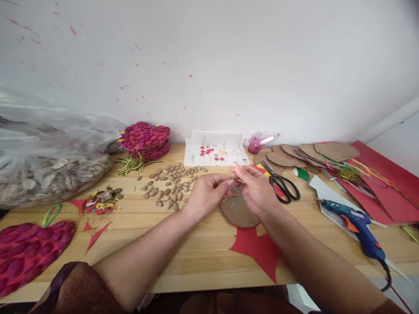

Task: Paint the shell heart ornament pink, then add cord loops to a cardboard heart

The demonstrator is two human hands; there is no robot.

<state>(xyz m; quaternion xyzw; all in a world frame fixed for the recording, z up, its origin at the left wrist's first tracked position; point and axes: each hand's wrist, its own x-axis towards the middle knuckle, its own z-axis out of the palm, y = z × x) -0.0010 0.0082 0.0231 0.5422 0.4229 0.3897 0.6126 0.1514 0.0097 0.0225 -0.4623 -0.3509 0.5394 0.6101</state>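
Observation:
Both my hands come together over a round cardboard piece, which lies on the table with thin blue-green strands across it. My left hand is closed in a pinch on a thin yellowish-brown cord. Close beside it, my right hand pinches the same cord between thumb and fingers. Much of the cord is hidden by the fingers. A cut red paper sheet sticks out below the cardboard. Black-handled scissors lie just right of my right hand.
Brown seeds spread left of my hands. A plastic bag and purple-red seed-covered pieces stand farther left. Paper stars lie on a white sheet. Cardboard discs, a blue glue gun and red paper are at right.

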